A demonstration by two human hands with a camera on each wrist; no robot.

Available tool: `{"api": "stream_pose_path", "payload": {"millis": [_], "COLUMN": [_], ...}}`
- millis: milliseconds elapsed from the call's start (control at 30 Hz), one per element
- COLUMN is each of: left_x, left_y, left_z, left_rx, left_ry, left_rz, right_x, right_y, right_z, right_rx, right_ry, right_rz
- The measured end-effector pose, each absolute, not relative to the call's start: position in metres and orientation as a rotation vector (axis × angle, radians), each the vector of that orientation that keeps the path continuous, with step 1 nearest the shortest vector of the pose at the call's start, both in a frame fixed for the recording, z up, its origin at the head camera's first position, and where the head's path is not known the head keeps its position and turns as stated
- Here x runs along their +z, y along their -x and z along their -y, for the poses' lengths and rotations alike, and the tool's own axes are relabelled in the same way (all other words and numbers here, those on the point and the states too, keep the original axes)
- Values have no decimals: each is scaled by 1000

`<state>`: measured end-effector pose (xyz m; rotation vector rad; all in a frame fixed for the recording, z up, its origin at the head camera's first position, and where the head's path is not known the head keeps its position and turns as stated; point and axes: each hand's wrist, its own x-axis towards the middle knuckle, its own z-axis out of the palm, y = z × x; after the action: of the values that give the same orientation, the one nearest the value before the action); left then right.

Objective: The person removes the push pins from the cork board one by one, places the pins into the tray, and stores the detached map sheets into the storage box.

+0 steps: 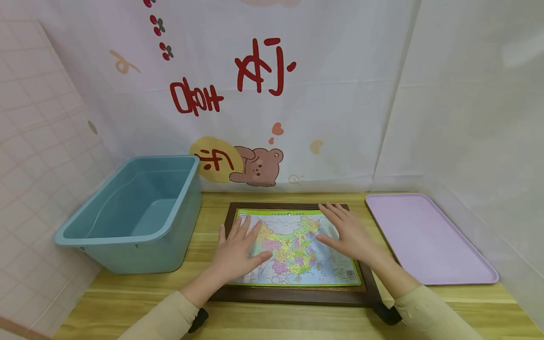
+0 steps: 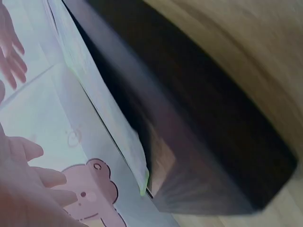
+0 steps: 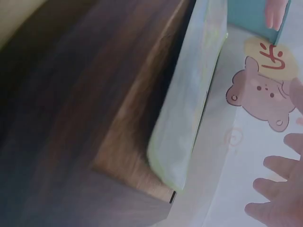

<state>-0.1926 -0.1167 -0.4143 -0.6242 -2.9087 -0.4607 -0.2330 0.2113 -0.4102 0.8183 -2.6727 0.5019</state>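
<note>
A map sheet of China (image 1: 293, 255) with a green border lies on a dark-brown wooden frame (image 1: 293, 295), which has a lighter brown backing inside. Over the left part of the map is my left hand (image 1: 235, 250), fingers spread and holding nothing. My right hand (image 1: 350, 236) is over the map's right side, its fingers extended and also holding nothing. Both wrist views show the fingers of the left hand (image 2: 33, 184) and right hand (image 3: 279, 189) apart from the sheet. The map's edge stands slightly off the backing in the right wrist view.
A deep blue-green plastic tub (image 1: 178, 241) stands on the left of the wooden table (image 1: 255, 323). To the right lies a flat pink-lilac tray (image 1: 429, 241). Behind the table hangs a white wall covering (image 1: 340, 94) with red characters and a cartoon bear.
</note>
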Motion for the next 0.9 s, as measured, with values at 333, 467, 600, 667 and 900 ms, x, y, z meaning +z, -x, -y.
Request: {"api": "stream_pose_path", "payload": {"millis": [333,467,600,667,900], "left_x": [-420,-422,-424,-426,-433], "left_y": [189,188,187,186,187], "left_z": [102,96,91,89,84], "left_rx": [-538,-545,-537,-518,-426], "left_ry": [712,747,785,805,848], "left_rz": [2828,2840,2848,2848,2878], "right_x": [-406,-405,-404,-404,-400], "right_y": [242,245,249,252,260], "right_z": [-195,-191,-186,-184,-175], "right_rx": [584,617,659,677,724], "right_ry": [-820,-812,-804,-802,-783], "right_rz": [2655,2651,2660,2662,2683]}}
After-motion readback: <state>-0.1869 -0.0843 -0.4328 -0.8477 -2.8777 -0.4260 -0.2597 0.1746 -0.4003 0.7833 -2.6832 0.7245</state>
